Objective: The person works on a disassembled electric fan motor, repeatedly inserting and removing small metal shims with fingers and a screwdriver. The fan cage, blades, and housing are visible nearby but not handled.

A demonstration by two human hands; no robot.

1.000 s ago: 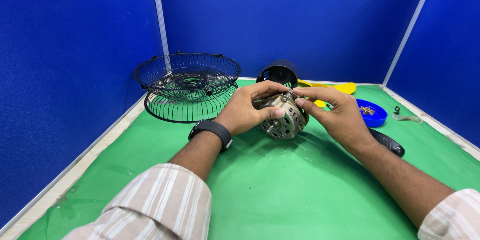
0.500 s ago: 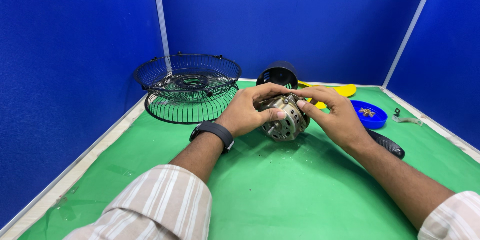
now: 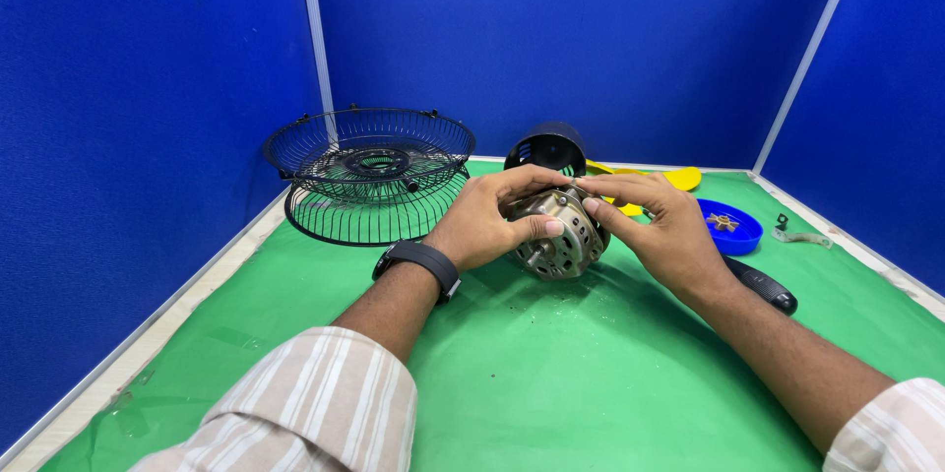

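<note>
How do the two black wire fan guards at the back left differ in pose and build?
The upper fan guard sits dish-up, propped on the lower fan guard, which lies on the green mat. The upper guard shows a solid centre hub; the lower guard's centre is hidden. Both are round, black wire.

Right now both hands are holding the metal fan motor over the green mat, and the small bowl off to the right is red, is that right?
Not quite. The head view shows the small bowl is blue, not red. The rest stands: the left hand and right hand both hold the metal fan motor over the green mat.
</note>
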